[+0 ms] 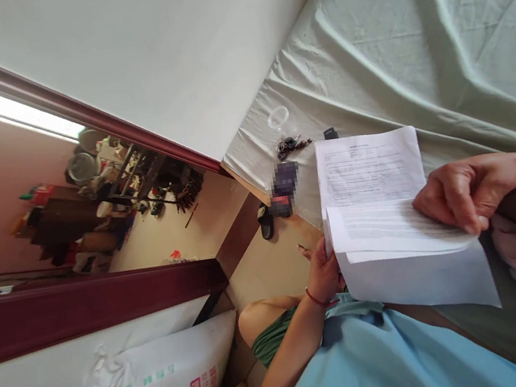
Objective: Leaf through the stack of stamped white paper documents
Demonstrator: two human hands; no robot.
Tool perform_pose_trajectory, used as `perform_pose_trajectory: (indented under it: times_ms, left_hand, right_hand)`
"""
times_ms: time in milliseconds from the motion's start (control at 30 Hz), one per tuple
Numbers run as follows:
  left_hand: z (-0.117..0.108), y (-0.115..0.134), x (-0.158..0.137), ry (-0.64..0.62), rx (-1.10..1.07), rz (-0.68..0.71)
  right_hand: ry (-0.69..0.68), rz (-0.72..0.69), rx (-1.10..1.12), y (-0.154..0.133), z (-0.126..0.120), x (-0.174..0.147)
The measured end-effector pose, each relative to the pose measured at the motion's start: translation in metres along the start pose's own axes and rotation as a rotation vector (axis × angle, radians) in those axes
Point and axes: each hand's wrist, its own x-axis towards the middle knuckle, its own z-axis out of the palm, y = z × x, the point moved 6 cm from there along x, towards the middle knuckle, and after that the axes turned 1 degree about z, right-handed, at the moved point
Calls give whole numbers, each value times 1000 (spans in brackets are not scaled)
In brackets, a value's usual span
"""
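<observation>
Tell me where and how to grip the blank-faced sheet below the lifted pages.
Pinch the blank-faced sheet at its lower right corner, probably best from the right: that flat corner juts past the lifted pages, clear of the left hand and the right hand.

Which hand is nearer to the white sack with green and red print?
Left. The left hand holds the white printed papers at their left edge, right of the sack in the picture; the right hand, at the papers' opposite side, is farther away.
</observation>
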Motion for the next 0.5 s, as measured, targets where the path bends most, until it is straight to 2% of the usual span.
perform_pose_trajectory:
  times_ms: [133, 333, 500]
  left_hand:
    - [2, -4, -1, 14, -13, -51]
    - [1, -3, -2, 28, -5, -57]
    - [-1, -7, -1, 25, -4, -57]
  right_hand:
    - [93, -52, -31, -6, -6, -3]
    - [100, -99, -40, -8, -6, -3]
    - [294, -137, 7, -13, -16, -6]
